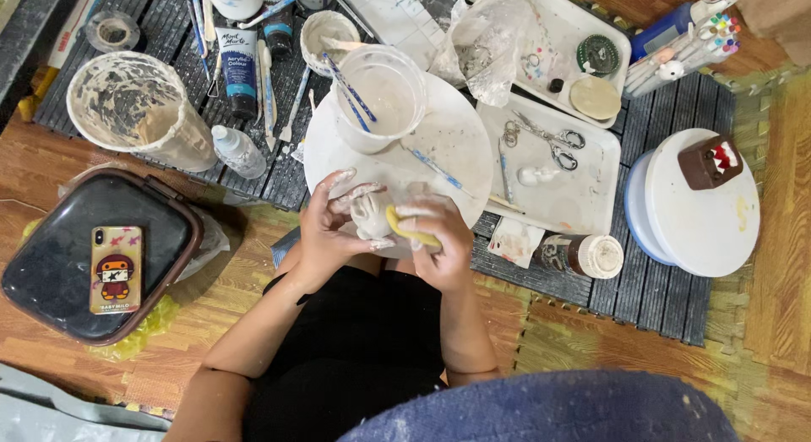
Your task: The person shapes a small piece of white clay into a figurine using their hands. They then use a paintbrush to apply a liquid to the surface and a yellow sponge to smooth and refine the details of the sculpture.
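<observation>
My left hand [331,226] is smeared with pale clay and grips a small grey-white clay figure [370,215] at the near edge of a round white turntable [460,142]. Pressed against the figure's right side is a yellow sponge [409,225], pinched between the fingers of my right hand [441,239]. Both hands hover over my lap, just in front of the turntable. A clear plastic cup [384,95] with blue-striped tools in it stands on the far part of the turntable.
A clay-smeared bucket [139,108] sits at the left, a dark case [59,264] with a phone [117,269] below it. White trays [591,197] with scissors [553,142] lie right, beside a second turntable [705,222] carrying a brown block [710,161]. A jar [583,256] lies near.
</observation>
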